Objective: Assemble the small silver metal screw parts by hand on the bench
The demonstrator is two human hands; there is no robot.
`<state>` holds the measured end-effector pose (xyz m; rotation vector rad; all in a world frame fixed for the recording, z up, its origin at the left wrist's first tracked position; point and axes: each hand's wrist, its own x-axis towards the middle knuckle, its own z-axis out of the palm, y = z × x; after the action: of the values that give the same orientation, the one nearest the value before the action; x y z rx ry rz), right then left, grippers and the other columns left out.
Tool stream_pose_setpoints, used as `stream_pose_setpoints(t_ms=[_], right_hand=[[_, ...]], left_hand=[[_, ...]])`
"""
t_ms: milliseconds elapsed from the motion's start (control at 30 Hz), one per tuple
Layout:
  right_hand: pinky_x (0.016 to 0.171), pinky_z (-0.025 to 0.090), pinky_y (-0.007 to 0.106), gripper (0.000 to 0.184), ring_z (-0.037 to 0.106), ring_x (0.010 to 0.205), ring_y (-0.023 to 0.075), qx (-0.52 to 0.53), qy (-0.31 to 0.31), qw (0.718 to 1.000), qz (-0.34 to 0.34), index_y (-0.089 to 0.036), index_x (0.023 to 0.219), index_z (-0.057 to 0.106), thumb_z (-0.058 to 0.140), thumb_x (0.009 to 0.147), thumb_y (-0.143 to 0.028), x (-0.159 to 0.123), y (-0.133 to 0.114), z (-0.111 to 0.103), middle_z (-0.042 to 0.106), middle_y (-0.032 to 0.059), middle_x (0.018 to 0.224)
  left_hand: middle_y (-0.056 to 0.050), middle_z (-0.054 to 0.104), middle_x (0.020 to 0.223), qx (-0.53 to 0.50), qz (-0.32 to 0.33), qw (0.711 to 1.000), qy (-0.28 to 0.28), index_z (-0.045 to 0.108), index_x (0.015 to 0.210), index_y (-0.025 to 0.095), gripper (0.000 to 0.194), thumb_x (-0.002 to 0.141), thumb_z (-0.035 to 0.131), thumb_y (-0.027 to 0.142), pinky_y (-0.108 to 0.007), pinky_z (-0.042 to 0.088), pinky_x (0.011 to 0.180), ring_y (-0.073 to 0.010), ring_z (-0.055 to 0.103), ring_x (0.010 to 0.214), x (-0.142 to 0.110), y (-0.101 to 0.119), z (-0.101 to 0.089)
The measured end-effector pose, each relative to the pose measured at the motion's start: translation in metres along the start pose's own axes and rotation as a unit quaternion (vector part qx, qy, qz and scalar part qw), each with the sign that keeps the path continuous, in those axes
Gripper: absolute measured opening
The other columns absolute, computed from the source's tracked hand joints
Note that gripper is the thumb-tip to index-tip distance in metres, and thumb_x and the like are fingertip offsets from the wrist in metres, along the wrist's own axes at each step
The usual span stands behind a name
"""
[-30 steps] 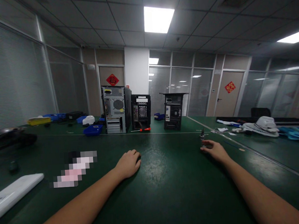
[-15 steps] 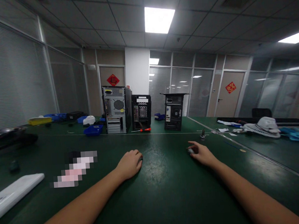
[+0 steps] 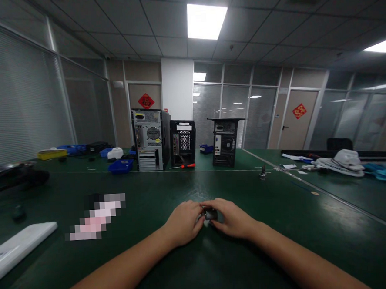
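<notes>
My left hand (image 3: 183, 221) and my right hand (image 3: 235, 218) meet low over the green table (image 3: 200, 266), fingertips nearly touching. Between them is a small grey metal cylinder (image 3: 211, 214), pinched by the thumb and fingers of my right hand. My left hand is closed too, on a small piece at the cylinder's left end, mostly hidden by the fingers. How the two pieces meet is too small to tell. Further off to the right, a small dark metal part (image 3: 263, 173) stands upright on the table.
A tall computer case (image 3: 149, 140) and two black cases (image 3: 183, 143) (image 3: 224, 143) stand across the back. A red screwdriver (image 3: 188, 165) and a blue tray (image 3: 120, 166) lie before them. At left is a white flat object (image 3: 22, 246); at right, a white hat (image 3: 342, 161).
Both hands have come together at the middle, my right hand moving left with the metal cylinder and my left hand moving right. The things on the table have stayed put.
</notes>
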<state>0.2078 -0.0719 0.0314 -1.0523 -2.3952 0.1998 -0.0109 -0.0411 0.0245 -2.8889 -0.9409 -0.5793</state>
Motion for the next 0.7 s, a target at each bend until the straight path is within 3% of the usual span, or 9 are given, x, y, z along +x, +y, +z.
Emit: stream_pose_setpoints(t_ms=[200, 333, 500, 700], right_hand=[[0.1, 0.045, 0.037, 0.061, 0.059, 0.112, 0.0231, -0.065, -0.036, 0.997, -0.028, -0.023, 0.14, 0.049, 0.06, 0.082, -0.012, 0.0, 0.002, -0.002, 0.064, 0.0093, 0.123], [0.094, 0.047, 0.037, 0.06, 0.058, 0.107, 0.0234, -0.124, -0.044, 0.991, 0.002, -0.021, 0.138, 0.048, 0.054, 0.08, -0.007, -0.001, 0.009, -0.007, 0.058, 0.0101, 0.122], [0.092, 0.046, 0.036, 0.054, 0.056, 0.101, 0.0209, -0.088, 0.018, 0.994, 0.063, -0.018, 0.132, 0.045, 0.046, 0.08, -0.003, -0.004, 0.009, -0.007, 0.055, 0.0105, 0.118], [0.088, 0.046, 0.036, 0.049, 0.056, 0.095, 0.0201, -0.014, -0.007, 1.0, 0.027, -0.021, 0.125, 0.046, 0.053, 0.079, -0.008, 0.0, -0.01, 0.002, 0.06, 0.006, 0.109]], left_hand=[[-0.006, 0.068, 0.102, 0.014, 0.012, 1.0, 0.005, 0.066, 0.104, 0.02, 0.022, 0.098, 0.048, 0.031, -0.035, 0.045, 0.083, -0.0218, 0.059, 0.094, 0.001, -0.003, 0.001], [-0.006, 0.067, 0.095, 0.03, 0.006, 1.0, -0.009, 0.067, 0.098, 0.02, 0.024, 0.099, 0.047, 0.033, -0.034, 0.044, 0.08, -0.0215, 0.059, 0.09, 0.002, -0.006, 0.0], [-0.005, 0.067, 0.093, 0.035, 0.006, 0.999, -0.004, 0.068, 0.093, 0.019, 0.025, 0.098, 0.049, 0.034, -0.034, 0.044, 0.08, -0.0211, 0.059, 0.089, 0.001, -0.01, 0.001], [-0.004, 0.069, 0.099, 0.012, 0.04, 0.999, 0.006, 0.071, 0.097, 0.02, 0.026, 0.1, 0.048, 0.033, -0.033, 0.042, 0.08, -0.0197, 0.059, 0.092, 0.001, -0.004, 0.002]])
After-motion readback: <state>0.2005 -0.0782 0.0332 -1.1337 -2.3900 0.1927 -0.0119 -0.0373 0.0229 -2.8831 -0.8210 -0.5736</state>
